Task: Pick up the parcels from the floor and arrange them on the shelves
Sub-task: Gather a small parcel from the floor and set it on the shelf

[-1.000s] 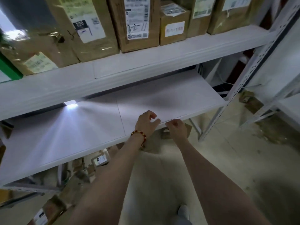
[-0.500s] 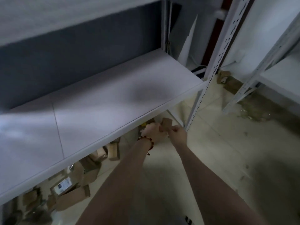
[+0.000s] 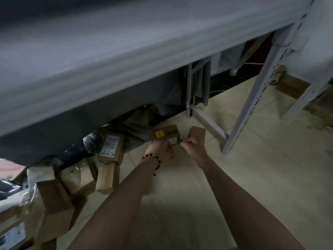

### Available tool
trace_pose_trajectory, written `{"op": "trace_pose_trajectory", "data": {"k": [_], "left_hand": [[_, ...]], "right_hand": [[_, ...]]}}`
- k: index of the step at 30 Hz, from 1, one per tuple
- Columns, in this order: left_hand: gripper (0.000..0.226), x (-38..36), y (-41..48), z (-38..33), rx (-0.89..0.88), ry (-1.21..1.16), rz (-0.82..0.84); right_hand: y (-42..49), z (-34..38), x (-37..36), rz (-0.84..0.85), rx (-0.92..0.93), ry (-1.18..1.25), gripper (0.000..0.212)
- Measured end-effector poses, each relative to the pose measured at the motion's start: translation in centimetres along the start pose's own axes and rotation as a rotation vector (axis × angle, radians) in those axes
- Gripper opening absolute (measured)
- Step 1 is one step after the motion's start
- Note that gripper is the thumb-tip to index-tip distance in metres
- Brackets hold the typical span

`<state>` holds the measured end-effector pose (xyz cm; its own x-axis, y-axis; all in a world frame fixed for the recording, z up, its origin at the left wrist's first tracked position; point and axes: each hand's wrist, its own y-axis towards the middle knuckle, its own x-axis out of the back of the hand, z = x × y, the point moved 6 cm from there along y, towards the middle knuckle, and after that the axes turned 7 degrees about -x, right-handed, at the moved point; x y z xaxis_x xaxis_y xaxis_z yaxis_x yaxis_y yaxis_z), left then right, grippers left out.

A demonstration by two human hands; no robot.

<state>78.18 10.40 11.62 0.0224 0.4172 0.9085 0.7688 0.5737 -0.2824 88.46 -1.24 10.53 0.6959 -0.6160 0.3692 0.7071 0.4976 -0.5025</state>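
Under the white shelf (image 3: 126, 56), several cardboard parcels lie on the tiled floor. A small parcel with a yellow sticker (image 3: 166, 132) sits just beyond my left hand (image 3: 159, 148), whose fingers curl onto its near edge. Right of it is a plain brown parcel (image 3: 199, 132). My right hand (image 3: 193, 146) is curled in a fist against this parcel's near side and seems to grip it; the blur hides the fingertips. Further left lie a parcel with a white label (image 3: 111, 147) and a plain upright one (image 3: 106, 177).
The shelf's perforated metal upright (image 3: 252, 105) stands right of my hands, and a low cross rail (image 3: 207, 121) runs behind the parcels. A dark grey bag (image 3: 138, 121) lies under the shelf. More boxes (image 3: 54, 199) crowd the floor at lower left.
My view dropped from the shelf tops to the floor beneath. Both hands moved from the shelf's front edge down to the small parcels on the floor.
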Motion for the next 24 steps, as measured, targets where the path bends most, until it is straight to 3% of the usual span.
{"op": "trace_pose_trajectory", "data": {"k": [4, 6, 8, 10, 12, 18, 22, 24], "left_hand": [[0.056, -4.4, 3.8, 4.3, 0.045, -0.034, -0.023], [0.051, -5.8, 4.0, 4.9, 0.108, -0.063, -0.001], [0.044, -5.4, 2.8, 2.9, 0.045, -0.04, 0.051], [0.044, -6.5, 2.9, 2.8, 0.004, -0.003, 0.111], [0.052, -10.4, 7.2, 5.9, 0.074, 0.039, 0.056], [0.089, -12.6, 12.0, 7.1, 0.003, 0.155, -0.024], [0.065, -14.4, 14.5, 8.9, 0.069, 0.124, 0.133], [0.067, -14.6, 15.3, 9.4, 0.075, 0.136, 0.154]], "right_hand": [[5.3, -4.4, -4.3, 0.056, 0.011, -0.098, 0.029], [7.2, -5.9, -5.4, 0.047, 0.022, -0.145, 0.03], [8.4, -7.0, -6.3, 0.069, 0.044, -0.222, 0.021], [9.5, -7.8, -7.1, 0.104, 0.058, -0.317, 0.028], [10.2, -7.9, -7.4, 0.112, 0.087, -0.381, 0.031], [12.0, -7.6, -7.5, 0.095, 0.175, -0.406, 0.032], [14.0, -9.4, -6.9, 0.078, 0.12, -0.417, 0.041], [14.5, -10.0, -5.9, 0.047, 0.08, -0.368, 0.04]]}}
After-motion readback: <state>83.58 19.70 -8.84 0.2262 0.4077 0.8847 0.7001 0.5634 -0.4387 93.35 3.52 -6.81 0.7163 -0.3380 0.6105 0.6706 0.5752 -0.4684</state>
